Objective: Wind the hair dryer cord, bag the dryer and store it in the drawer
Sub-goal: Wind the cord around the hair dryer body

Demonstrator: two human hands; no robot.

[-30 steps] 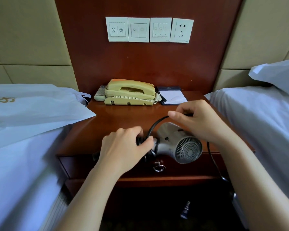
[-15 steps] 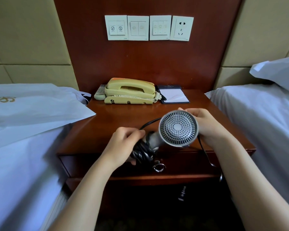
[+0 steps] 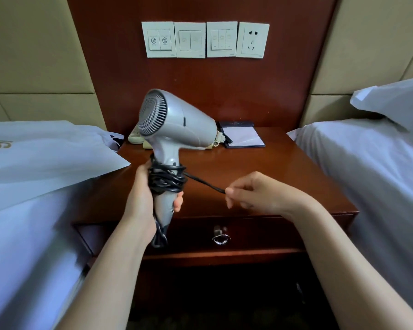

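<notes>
Status: we're in step one, winding.

- Hair dryer is held up over the nightstand, upright, with the nozzle to the right and the intake grille facing near-left.
- Our left hand is wrapped round the handle, fingers curled behind it and thumb on the near side.
- Cord has several turns bunched on the handle, just above that grip. The turns are loose and overlapping, and a short loop hangs below the handle's butt.
- Our right hand pinches the free run between thumb and forefinger. The other fingers are loosely curled and hold nothing else. The run goes taut from the coil out right to the pinch.
- We can't tell how much cord is left past the pinch, since hand and arm hide it. We can't make out the plug either.
- There is no plug in the wall socket, so we take unplugging as done.

Our read: the wind is well along but not closed out, and the tail needs wrapping and securing. Bagging and stowing haven't started.

Containers:
- Bag: white with a gold logo, lying on the left bed, one corner overhanging the nightstand's left edge. It is left of the dryer and not touching it. It looks flat, so it is probably empty, but the inside isn't visible.
- Drawer: under the nightstand top, ring pull at front centre. It looks closed and its contents aren't visible.

Remaining: finish the wrap, open the bag, put the dryer in, pull the drawer, stow the dryer, shut the drawer.

A notepad sits on the far side of the top.
</notes>
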